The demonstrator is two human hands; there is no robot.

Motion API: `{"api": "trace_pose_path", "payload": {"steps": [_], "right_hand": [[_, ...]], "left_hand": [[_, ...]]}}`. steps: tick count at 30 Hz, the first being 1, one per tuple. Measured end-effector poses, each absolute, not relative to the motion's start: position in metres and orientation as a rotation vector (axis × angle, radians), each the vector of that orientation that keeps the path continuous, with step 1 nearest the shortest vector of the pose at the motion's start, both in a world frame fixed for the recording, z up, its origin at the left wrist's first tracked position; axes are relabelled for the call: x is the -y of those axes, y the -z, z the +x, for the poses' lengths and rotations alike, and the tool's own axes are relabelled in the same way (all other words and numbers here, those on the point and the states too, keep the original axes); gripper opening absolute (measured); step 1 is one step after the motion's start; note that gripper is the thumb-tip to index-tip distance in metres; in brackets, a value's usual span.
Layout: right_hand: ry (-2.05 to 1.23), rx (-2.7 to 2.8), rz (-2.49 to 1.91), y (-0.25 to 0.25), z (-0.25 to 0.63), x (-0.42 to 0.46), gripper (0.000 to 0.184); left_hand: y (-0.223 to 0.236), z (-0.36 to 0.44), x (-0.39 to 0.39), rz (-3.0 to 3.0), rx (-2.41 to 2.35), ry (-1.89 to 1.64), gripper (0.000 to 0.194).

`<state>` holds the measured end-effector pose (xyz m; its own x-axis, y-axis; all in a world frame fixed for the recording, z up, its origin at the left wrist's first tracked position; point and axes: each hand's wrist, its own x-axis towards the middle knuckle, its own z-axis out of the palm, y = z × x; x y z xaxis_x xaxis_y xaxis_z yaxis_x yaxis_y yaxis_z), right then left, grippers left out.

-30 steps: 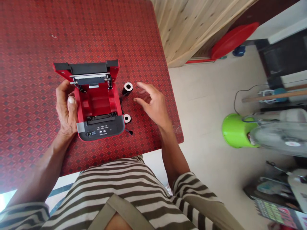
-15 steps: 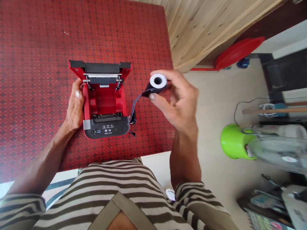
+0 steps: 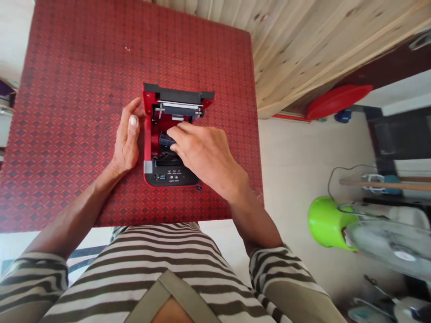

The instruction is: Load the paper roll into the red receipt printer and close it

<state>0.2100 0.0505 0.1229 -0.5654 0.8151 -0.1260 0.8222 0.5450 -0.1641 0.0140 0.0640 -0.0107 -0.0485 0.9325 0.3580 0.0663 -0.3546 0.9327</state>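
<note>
A small red and black printer (image 3: 173, 177) stands on the table with its lid (image 3: 178, 96) raised. My right hand (image 3: 205, 157) reaches in from the right, its fingers closed on a dark paper roll (image 3: 165, 140) inside the red compartment. The hand covers the roll's right part and much of the compartment, so I cannot tell whether the roll is fully seated. Along the printer's left side, my left hand (image 3: 127, 139) lies with thumb up and fingers extended, fingertips at the side near the lid hinge. A bit of dark strip (image 3: 198, 188) shows by the printer's front right corner.
A red patterned cloth covers the table (image 3: 84, 89). Wooden boards (image 3: 303, 49) border it at upper right. On the floor to the right are a green bucket (image 3: 326, 224), a fan (image 3: 387, 246) and a red round object (image 3: 340, 101).
My right hand has brought the roll left, from beside the printer into its open compartment. My left hand stays at the printer's left side, its thumb now off the edge. The view has shifted.
</note>
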Motion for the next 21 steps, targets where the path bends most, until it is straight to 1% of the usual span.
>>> {"api": "trace_pose_path", "payload": {"steps": [2, 4, 8, 12, 15, 19, 21], "right_hand": [[0.341, -2.750, 1.458, -0.120, 0.207, -0.053, 0.028], [0.392, -2.805, 1.478, -0.111, 0.208, -0.056, 0.031], [0.476, -2.803, 1.521, -0.092, 0.209, -0.059, 0.033], [0.387, -2.645, 1.619, -0.086, 0.203, -0.064, 0.028], [0.369, -2.612, 1.616, -0.085, 0.198, -0.070, 0.024], [0.378, -2.630, 1.575, -0.085, 0.198, -0.071, 0.025], [0.435, -2.663, 1.554, -0.088, 0.203, -0.069, 0.029]], "left_hand": [[0.009, 0.010, -0.066, 1.423, -1.194, -1.476, 0.061], [0.006, 0.007, -0.068, 1.339, -1.261, -1.535, 0.064], [-0.005, 0.004, -0.068, 1.274, -1.293, -1.604, 0.072], [-0.012, 0.003, -0.066, 1.279, -1.262, -1.576, 0.071], [-0.013, 0.003, -0.065, 1.264, -1.251, -1.570, 0.069], [-0.014, -0.001, -0.062, 1.264, -1.268, -1.561, 0.067], [-0.014, -0.006, -0.058, 1.260, -1.283, -1.571, 0.068]]}}
